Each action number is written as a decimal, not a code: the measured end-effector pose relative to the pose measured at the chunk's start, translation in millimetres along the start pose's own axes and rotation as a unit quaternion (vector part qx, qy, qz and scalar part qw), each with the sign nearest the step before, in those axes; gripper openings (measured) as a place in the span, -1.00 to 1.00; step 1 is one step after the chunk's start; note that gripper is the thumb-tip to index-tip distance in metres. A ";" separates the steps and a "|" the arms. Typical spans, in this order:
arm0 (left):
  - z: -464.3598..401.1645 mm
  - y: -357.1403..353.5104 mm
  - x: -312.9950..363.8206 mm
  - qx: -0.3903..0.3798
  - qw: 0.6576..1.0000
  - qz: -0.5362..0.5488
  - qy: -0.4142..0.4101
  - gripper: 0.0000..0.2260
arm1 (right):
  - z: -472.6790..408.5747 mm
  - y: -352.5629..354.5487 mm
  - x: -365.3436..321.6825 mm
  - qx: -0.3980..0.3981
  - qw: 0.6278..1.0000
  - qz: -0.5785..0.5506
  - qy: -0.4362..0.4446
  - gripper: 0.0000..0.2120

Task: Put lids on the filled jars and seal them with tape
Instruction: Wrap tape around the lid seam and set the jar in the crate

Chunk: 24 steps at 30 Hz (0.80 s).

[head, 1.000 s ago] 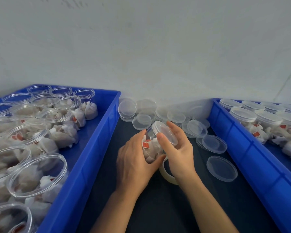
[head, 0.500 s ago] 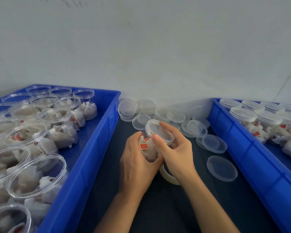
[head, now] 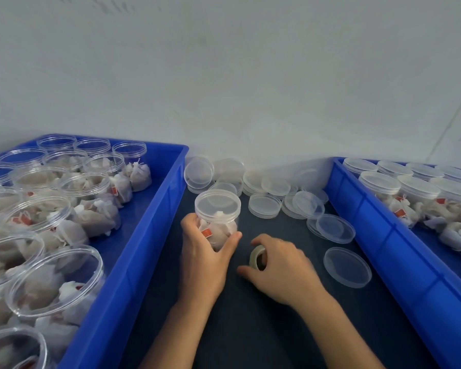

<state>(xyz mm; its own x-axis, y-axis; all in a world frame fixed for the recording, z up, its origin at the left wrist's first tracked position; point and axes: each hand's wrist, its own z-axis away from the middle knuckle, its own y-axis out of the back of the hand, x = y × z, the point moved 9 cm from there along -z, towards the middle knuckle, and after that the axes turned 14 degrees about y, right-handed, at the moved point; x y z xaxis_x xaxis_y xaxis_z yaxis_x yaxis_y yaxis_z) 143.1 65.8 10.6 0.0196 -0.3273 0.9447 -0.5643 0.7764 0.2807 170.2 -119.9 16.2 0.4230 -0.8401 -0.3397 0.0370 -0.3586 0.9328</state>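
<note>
A clear plastic jar (head: 218,230) filled with white sachets stands upright on the dark table, a translucent lid (head: 217,203) seated on its mouth. My left hand (head: 205,259) grips the jar's lower body, thumb on its right side. Just to the right, my right hand (head: 280,270) lies over a roll of clear tape (head: 257,258), fingers curled round it; most of the roll is hidden under the hand.
A blue bin (head: 144,235) on the left holds several open filled jars. A blue bin (head: 383,249) on the right holds several lidded jars. Loose lids (head: 264,205) are heaped against the wall; one lid (head: 347,267) lies alone near the right bin.
My right hand left the lid, which now sits on the jar, and dropped onto the tape roll. The jar went from tilted to upright in my left hand.
</note>
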 end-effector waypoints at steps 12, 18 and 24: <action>31.1 27.7 50.5 0.153 0.972 -0.004 -0.180 -0.32 | 16.7 38.2 9.3 0.324 0.890 -0.321 0.020 -0.65; 61.2 16.5 83.9 0.146 0.919 -0.029 -0.365 -0.70 | 30.7 59.4 -13.9 0.404 0.845 -0.315 0.156 -0.56; 55.6 9.5 85.9 0.081 0.935 -0.028 -0.345 -0.62 | 44.6 68.1 -48.2 0.433 0.840 -0.167 0.281 -0.53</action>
<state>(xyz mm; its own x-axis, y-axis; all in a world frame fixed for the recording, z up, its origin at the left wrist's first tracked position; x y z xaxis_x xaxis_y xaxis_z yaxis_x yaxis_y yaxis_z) 93.5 15.1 85.0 -0.4531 -0.6779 0.5788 -0.6973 0.6741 0.2436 111.9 -122.0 90.7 0.8895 -0.3961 -0.2279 -0.3310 -0.9023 0.2764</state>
